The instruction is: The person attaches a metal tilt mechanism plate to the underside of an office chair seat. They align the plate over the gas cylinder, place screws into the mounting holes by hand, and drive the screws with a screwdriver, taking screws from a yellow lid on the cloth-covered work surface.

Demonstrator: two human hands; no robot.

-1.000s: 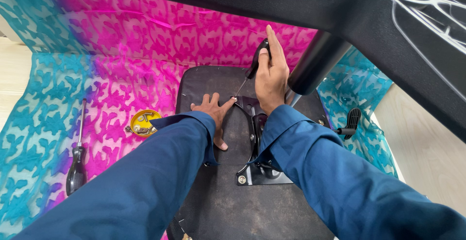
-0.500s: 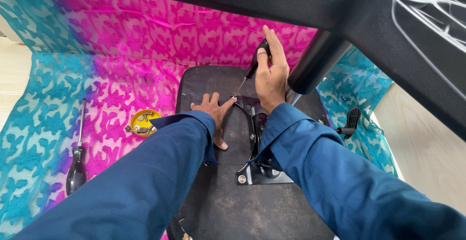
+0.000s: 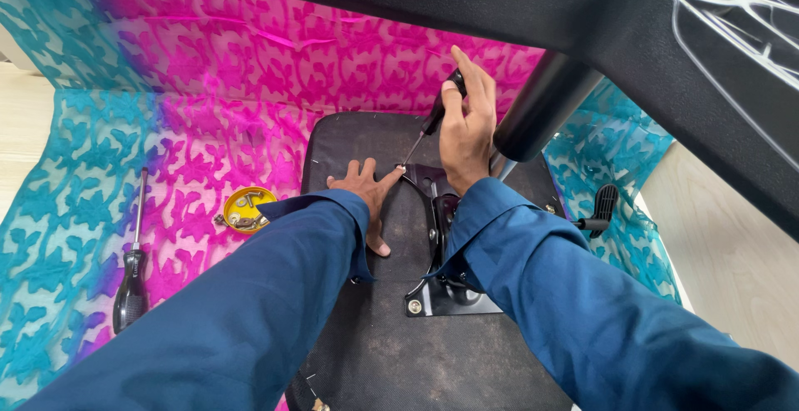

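**Black seat underside, screwdriver at bracket**

Black-handled screwdriver held in right hand, fingers wrapped round the handle, tip down at the metal bracket, just beside the left fingertips. Left hand lies flat, fingers spread, on the seat underside. Left of it: yellow dish of small parts; further left, a second screwdriver on the pink-and-teal cloth.

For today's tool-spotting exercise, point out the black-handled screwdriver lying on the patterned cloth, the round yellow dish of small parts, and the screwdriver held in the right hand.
Black-handled screwdriver on the cloth [image 3: 131, 293], head view, on its handle.
Round yellow dish [image 3: 247, 210], head view, on its rim.
Screwdriver in the right hand [image 3: 433, 120], head view, on its black handle.
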